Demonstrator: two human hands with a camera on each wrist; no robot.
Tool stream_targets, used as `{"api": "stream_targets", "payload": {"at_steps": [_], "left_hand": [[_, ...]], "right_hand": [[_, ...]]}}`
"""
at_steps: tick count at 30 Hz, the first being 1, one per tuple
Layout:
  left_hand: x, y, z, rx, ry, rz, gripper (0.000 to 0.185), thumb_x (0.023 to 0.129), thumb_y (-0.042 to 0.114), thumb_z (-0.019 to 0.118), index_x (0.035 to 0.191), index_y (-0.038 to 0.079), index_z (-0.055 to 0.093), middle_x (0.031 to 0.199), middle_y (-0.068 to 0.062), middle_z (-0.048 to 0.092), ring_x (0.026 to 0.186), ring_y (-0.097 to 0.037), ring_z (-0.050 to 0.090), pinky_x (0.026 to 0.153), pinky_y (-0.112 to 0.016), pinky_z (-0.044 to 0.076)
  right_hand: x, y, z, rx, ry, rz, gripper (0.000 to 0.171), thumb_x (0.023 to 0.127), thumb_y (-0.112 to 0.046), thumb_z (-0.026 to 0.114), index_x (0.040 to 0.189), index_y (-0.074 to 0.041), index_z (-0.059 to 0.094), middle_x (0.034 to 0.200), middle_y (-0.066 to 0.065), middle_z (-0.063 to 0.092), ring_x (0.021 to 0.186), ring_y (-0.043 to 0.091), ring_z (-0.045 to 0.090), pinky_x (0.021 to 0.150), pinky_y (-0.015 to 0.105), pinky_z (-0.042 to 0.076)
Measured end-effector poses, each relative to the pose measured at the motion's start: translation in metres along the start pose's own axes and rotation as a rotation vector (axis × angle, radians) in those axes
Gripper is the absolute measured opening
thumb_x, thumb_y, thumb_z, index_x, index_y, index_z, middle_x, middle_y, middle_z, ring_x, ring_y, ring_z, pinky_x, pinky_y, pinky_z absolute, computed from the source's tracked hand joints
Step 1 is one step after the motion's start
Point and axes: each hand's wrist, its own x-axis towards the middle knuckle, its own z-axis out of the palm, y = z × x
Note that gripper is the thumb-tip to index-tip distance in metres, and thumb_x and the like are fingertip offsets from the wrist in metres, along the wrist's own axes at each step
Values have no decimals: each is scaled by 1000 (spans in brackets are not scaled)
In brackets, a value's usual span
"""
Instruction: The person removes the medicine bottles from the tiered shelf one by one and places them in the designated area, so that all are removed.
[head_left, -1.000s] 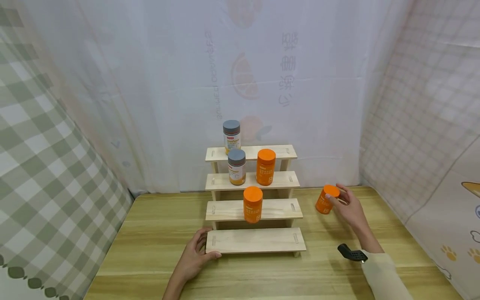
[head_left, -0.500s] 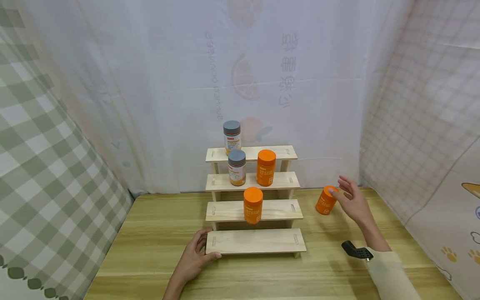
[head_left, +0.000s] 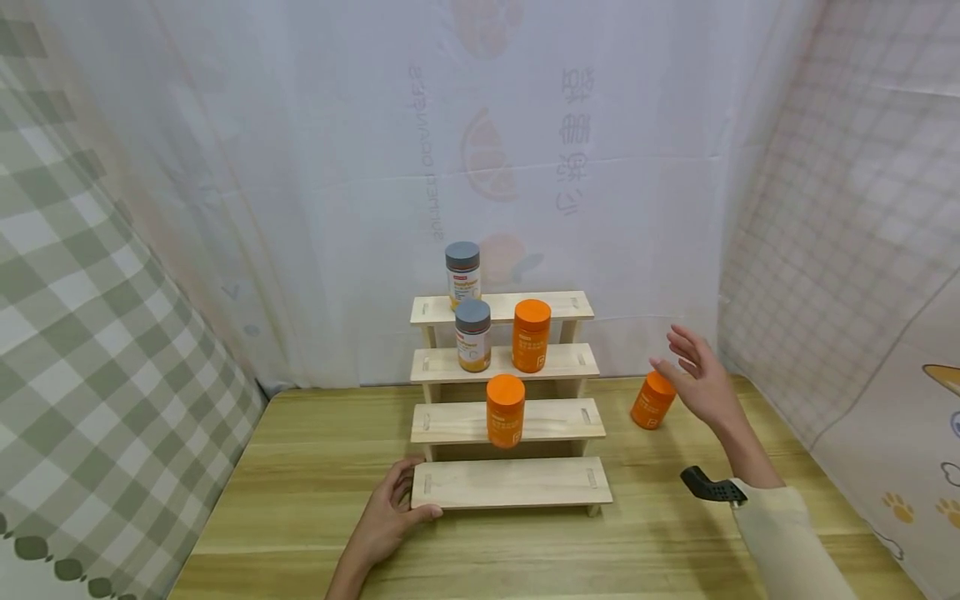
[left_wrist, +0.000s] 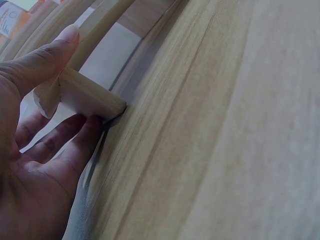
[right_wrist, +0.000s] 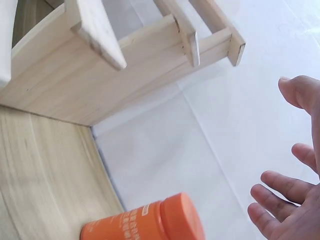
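Right hand (head_left: 701, 379) open above orange bottle (head_left: 652, 400); seemingly apart.

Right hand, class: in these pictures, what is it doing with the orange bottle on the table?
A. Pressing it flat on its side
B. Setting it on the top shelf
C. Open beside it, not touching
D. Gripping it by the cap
C: the right hand is open, fingers spread, just off the orange bottle, which stands on the table.

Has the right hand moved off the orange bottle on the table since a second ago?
Yes. The right hand has let go and lifted up, open, above the orange bottle, which stands in the same spot right of the wooden step shelf.
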Motion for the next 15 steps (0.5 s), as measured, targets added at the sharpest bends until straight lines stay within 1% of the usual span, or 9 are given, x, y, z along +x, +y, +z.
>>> {"api": "stream_targets", "payload": {"at_steps": [3, 7, 9, 11, 15], "left_hand": [[1, 1, 0, 14, 1, -1, 79, 78, 13, 91, 145, 16, 49, 142, -15, 56, 134, -29, 53, 103, -24, 50], [0, 1, 0, 4, -4, -6, 81, 77, 13, 91, 146, 15, 48, 143, -16, 56, 134, -29, 53, 100, -24, 52], [0, 2, 0, -6, -7, -9, 81, 77, 12, 90, 146, 14, 47, 143, -18, 55, 134, -30, 52, 97, -24, 54], [-1, 2, 0, -13, -5, -13, 82, 77, 12, 91, 146, 14, 47, 142, -18, 55, 133, -29, 53, 96, -24, 54], [-1, 2, 0, 9, -7, -3, 82, 77, 13, 91, 146, 13, 47, 142, -18, 56, 133, -28, 53, 100, -22, 51]], "right_hand": [[5, -9, 1, -2, -6, -13, 79, 102, -32, 66, 165, -16, 20, 165, 24, 32, 148, 46, 34, 119, 65, 27], [9, -22, 4, 6, -28, -41, 79, 101, -31, 67, 164, -18, 21, 165, 22, 33, 148, 44, 34, 118, 64, 28], [11, -28, 6, 16, -43, -60, 79, 101, -30, 67, 164, -18, 21, 165, 22, 33, 148, 44, 34, 118, 65, 28], [13, -35, 9, 19, -55, -75, 79, 101, -30, 67, 164, -17, 21, 164, 22, 33, 148, 45, 34, 118, 65, 29], [16, -46, 14, 19, -66, -101, 79, 101, -28, 68, 164, -17, 22, 164, 22, 34, 148, 44, 35, 117, 65, 30]]}}
